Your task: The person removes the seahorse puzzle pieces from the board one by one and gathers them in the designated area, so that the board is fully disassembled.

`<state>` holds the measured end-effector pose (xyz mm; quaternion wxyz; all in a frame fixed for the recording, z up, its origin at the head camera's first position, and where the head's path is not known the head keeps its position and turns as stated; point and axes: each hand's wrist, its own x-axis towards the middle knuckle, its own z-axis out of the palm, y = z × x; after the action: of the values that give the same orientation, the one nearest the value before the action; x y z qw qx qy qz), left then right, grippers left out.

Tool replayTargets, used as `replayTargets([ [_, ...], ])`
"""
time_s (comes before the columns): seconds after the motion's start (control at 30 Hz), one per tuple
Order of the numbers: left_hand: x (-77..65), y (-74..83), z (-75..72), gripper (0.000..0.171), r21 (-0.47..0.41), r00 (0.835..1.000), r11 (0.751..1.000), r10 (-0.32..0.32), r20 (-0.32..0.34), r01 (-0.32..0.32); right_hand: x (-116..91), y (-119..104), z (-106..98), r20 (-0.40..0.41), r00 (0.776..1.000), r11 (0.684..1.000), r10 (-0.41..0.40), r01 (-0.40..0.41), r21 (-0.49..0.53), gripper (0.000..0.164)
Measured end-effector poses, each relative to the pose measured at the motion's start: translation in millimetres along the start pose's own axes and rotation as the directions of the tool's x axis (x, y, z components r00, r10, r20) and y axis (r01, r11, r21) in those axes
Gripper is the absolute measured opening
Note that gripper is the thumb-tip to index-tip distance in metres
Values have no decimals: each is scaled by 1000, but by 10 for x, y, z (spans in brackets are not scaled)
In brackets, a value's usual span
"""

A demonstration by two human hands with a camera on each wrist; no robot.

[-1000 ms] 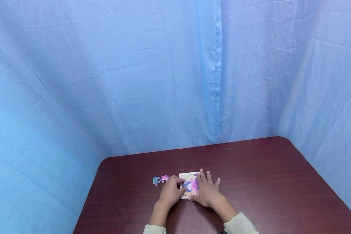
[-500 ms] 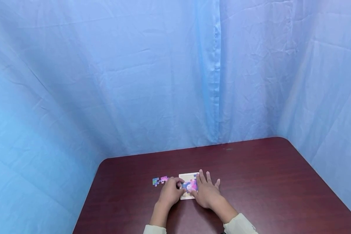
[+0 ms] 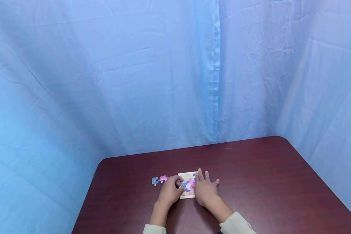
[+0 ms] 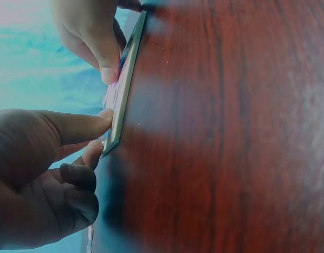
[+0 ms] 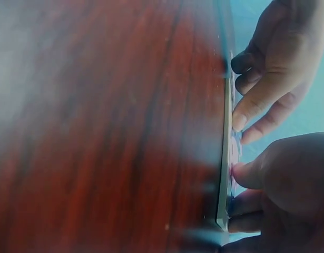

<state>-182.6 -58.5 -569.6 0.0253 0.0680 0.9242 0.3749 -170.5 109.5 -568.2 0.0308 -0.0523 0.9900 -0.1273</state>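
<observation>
A small jigsaw puzzle in a pale frame (image 3: 188, 197) lies on the table, with pink and blue pieces inside and bare backing towards the far side. My left hand (image 3: 168, 191) is at the frame's left side, thumb and index finger pinching a blue puzzle piece (image 3: 184, 184). Across the right side of the frame lies my right hand (image 3: 206, 191), its fingers extended and spread. In the left wrist view, the right thumb (image 4: 108, 75) presses on the pieces. Part of the puzzle is hidden under the right hand.
Two loose puzzle pieces, one blue-green (image 3: 154, 180) and one pink (image 3: 163, 178), lie left of the frame; something beside the pink one is partly covered by my left hand. The dark red wooden table (image 3: 251, 175) is bordered by blue curtains (image 3: 152, 81).
My right thumb has moved up from the frame's near edge onto the pieces, and the right hand has shifted slightly left. The left hand keeps its place at the left side.
</observation>
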Motion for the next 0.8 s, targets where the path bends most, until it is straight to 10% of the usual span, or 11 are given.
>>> replayTargets([
  [0.8,12,9,40,28,12,1000,1000,-14,-19,14,36,-42,-12,-39,999,999,3,-5,-52,53],
])
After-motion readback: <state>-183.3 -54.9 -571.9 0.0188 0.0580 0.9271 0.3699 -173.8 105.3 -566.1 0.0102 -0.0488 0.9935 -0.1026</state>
